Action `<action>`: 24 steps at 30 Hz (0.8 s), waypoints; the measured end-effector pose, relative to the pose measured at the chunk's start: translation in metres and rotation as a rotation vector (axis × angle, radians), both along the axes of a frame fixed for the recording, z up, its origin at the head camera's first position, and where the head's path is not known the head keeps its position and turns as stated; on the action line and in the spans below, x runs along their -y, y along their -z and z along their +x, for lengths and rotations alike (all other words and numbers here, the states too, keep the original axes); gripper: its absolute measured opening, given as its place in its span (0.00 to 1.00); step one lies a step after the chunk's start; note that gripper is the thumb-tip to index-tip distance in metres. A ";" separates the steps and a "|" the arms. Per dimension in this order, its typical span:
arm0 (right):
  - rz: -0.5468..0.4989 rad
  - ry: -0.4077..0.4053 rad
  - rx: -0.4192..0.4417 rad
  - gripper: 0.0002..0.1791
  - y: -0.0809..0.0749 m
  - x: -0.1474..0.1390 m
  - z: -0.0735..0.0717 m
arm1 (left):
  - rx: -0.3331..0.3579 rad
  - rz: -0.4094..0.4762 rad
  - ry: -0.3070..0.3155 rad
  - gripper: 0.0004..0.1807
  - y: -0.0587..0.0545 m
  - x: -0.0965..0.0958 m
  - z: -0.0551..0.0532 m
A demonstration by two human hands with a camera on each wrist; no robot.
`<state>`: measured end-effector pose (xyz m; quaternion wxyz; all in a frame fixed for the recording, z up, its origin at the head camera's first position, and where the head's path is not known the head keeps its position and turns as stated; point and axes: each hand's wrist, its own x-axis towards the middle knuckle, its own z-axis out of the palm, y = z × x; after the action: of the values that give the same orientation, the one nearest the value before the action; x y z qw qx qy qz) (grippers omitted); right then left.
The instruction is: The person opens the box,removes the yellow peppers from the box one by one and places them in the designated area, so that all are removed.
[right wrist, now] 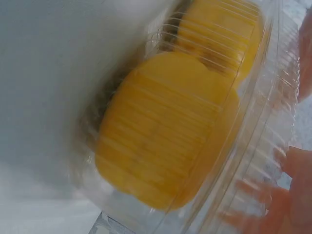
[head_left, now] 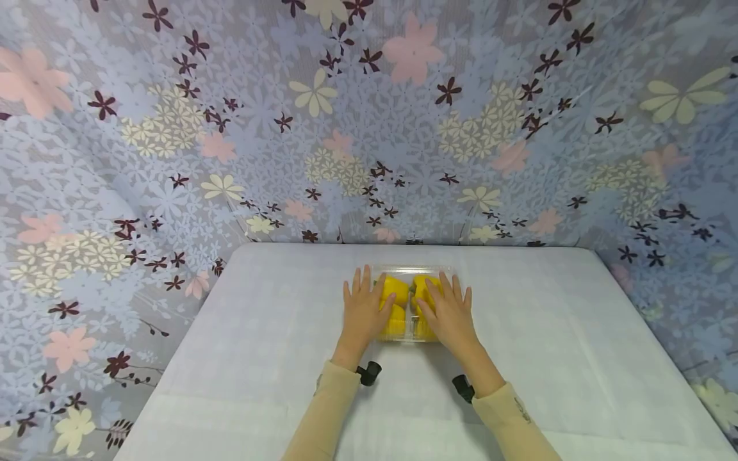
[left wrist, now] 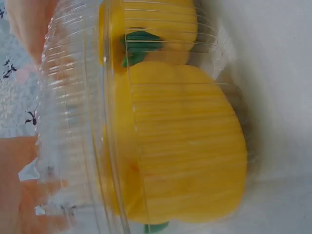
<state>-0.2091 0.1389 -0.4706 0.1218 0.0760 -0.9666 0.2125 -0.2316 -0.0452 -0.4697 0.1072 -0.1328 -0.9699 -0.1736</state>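
Observation:
A clear ribbed plastic container (head_left: 410, 271) stands on the table with several yellow bell peppers (head_left: 395, 289) inside. Its lid lies over the peppers. On the left part of the lid rests my left hand (head_left: 363, 312), fingers spread and nearly straight. My right hand (head_left: 454, 315) lies likewise on the right part. Through the ribbed wall in the left wrist view, a large bell pepper (left wrist: 185, 146) shows, with a green stem (left wrist: 141, 44) beyond it. The right wrist view has another bell pepper (right wrist: 156, 131) close to the wall, and fingers (right wrist: 273, 204) blurred behind the plastic.
A white cloth covers the table (head_left: 277, 320) around the container. Behind the far edge hangs a flowered curtain (head_left: 369, 128). Small black wrist cameras (head_left: 369, 374) project inward from both wrists, near the container's front side.

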 end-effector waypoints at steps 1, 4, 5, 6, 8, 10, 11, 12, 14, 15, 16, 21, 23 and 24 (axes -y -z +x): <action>-0.005 0.001 0.008 0.30 0.000 -0.002 0.001 | 0.007 0.051 0.011 0.29 0.002 0.001 0.000; -0.031 0.005 0.034 0.30 -0.001 -0.010 0.005 | 0.041 0.300 0.032 0.26 0.009 0.010 0.001; -0.048 0.007 0.041 0.30 -0.001 -0.013 0.007 | 0.047 0.402 0.035 0.24 0.012 0.015 0.002; -0.066 0.011 0.044 0.30 -0.001 -0.017 0.009 | 0.052 0.496 0.035 0.23 0.016 0.020 0.003; -0.112 0.018 0.055 0.31 0.000 -0.025 0.013 | 0.077 0.639 0.017 0.22 0.024 0.031 0.007; -0.168 0.029 0.074 0.33 0.001 -0.033 0.018 | 0.126 0.707 0.009 0.26 0.032 0.043 0.012; -0.186 0.035 0.088 0.34 0.002 -0.037 0.020 | 0.160 0.726 0.013 0.30 0.037 0.049 0.014; -0.202 0.037 0.101 0.35 0.003 -0.040 0.021 | 0.205 0.737 0.021 0.34 0.041 0.054 0.017; -0.227 0.035 0.136 0.37 0.006 -0.046 0.025 | 0.298 0.757 0.062 0.41 0.048 0.061 0.022; -0.240 0.031 0.153 0.38 0.007 -0.048 0.026 | 0.331 0.763 0.090 0.43 0.051 0.063 0.023; -0.245 0.025 0.165 0.39 0.010 -0.050 0.027 | 0.356 0.772 0.113 0.44 0.053 0.064 0.025; -0.278 -0.044 0.176 0.44 0.019 -0.053 0.031 | 0.363 0.847 0.138 0.42 0.054 0.060 0.030; -0.277 -0.071 0.164 0.46 0.023 -0.052 0.033 | 0.359 0.888 0.122 0.41 0.047 0.058 0.034; -0.278 -0.080 0.158 0.47 0.024 -0.052 0.034 | 0.362 0.903 0.116 0.40 0.042 0.057 0.037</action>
<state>-0.1755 0.1907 -0.4948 0.0460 0.0799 -0.9306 0.3541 -0.1946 -0.1019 -0.5119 -0.0260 -0.0946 -0.7918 -0.6029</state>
